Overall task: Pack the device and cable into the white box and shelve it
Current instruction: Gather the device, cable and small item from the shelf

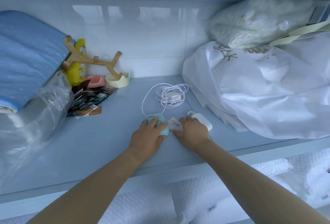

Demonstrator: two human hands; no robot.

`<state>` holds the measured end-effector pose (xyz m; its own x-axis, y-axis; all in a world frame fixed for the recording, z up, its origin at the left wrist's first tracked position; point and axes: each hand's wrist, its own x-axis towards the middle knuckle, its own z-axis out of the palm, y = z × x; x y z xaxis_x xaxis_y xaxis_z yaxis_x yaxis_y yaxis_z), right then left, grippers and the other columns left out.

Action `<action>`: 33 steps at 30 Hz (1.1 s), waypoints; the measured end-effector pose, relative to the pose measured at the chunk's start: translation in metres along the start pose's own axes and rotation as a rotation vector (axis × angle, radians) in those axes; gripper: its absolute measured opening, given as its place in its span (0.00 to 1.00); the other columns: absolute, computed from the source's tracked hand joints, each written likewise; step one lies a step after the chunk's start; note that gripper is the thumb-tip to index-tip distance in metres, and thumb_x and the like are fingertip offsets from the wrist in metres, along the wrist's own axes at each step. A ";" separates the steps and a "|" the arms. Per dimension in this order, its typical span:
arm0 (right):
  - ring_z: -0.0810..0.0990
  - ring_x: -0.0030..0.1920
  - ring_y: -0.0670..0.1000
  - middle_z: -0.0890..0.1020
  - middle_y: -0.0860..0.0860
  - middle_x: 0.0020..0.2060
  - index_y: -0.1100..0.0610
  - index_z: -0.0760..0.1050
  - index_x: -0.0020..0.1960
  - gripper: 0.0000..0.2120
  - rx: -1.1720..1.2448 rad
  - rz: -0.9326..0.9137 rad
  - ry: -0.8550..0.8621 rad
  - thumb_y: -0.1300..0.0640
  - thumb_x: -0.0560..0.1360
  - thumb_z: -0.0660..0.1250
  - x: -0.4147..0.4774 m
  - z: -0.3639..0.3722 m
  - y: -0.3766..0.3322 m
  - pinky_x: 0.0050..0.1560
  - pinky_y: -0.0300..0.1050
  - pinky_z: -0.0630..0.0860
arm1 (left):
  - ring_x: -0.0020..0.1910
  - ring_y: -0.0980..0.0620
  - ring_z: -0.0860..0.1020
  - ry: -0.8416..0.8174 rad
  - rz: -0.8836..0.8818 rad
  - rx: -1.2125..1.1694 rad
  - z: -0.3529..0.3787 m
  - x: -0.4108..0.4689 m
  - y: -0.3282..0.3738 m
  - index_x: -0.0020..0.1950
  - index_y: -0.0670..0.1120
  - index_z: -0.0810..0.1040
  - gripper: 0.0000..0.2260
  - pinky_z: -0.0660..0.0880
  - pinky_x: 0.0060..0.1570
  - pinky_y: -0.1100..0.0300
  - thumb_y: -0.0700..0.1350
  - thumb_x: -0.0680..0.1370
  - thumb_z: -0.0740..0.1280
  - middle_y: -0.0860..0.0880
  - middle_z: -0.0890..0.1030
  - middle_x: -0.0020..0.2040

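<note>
A small mint-green device (151, 117) lies on the pale shelf (100, 143), and my left hand (150, 132) curls over its top and grips it. A white cable (171, 93) runs from the device to a loose coil with a white adapter (172, 96) behind it. My right hand (192, 129) rests on a small clear plastic packet (174, 124), fingers bent over it. A white rounded object (203, 119) sits just right of that hand. No white box is recognisable in view.
Large white plastic bags (259, 88) fill the shelf's right side. On the left are a blue cushion (26, 56), a clear plastic bag (41, 109), snack packets (87, 102), a wooden stand (92, 59) in a cream bowl (117, 81) and a yellow pouch (78, 63). Bubble-wrapped items (196, 197) lie below.
</note>
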<state>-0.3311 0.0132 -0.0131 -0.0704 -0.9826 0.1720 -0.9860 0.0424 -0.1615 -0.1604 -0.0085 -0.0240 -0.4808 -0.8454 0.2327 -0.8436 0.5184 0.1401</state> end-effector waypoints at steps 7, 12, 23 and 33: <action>0.70 0.63 0.55 0.72 0.53 0.62 0.53 0.70 0.64 0.22 0.086 -0.290 -0.158 0.44 0.73 0.63 -0.008 -0.012 0.030 0.61 0.49 0.70 | 0.72 0.48 0.57 0.066 0.001 -0.101 -0.003 0.003 0.008 0.71 0.56 0.64 0.23 0.74 0.57 0.49 0.51 0.75 0.63 0.50 0.61 0.73; 0.74 0.57 0.56 0.76 0.56 0.56 0.56 0.75 0.59 0.15 0.155 -0.365 -0.121 0.54 0.75 0.62 -0.001 -0.011 0.035 0.58 0.47 0.69 | 0.72 0.50 0.58 0.050 -0.040 -0.117 -0.001 0.002 0.016 0.70 0.57 0.65 0.23 0.71 0.60 0.52 0.52 0.75 0.63 0.50 0.62 0.73; 0.71 0.62 0.54 0.73 0.52 0.62 0.55 0.73 0.63 0.17 0.196 -0.301 0.000 0.55 0.74 0.65 0.018 -0.017 0.050 0.59 0.47 0.71 | 0.74 0.51 0.55 0.030 -0.064 0.060 0.005 0.011 0.040 0.68 0.58 0.67 0.21 0.49 0.70 0.39 0.61 0.76 0.58 0.53 0.61 0.74; 0.66 0.66 0.52 0.68 0.48 0.67 0.52 0.69 0.65 0.21 0.164 -0.323 0.015 0.54 0.73 0.63 0.018 -0.011 0.085 0.59 0.45 0.70 | 0.64 0.53 0.70 -0.007 0.012 0.102 0.012 0.030 0.066 0.57 0.55 0.75 0.13 0.32 0.68 0.45 0.54 0.77 0.56 0.57 0.77 0.56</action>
<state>-0.4174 0.0011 -0.0135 0.2377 -0.9376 0.2536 -0.9203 -0.3010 -0.2501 -0.2334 -0.0012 -0.0192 -0.4921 -0.8404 0.2271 -0.8577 0.5127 0.0387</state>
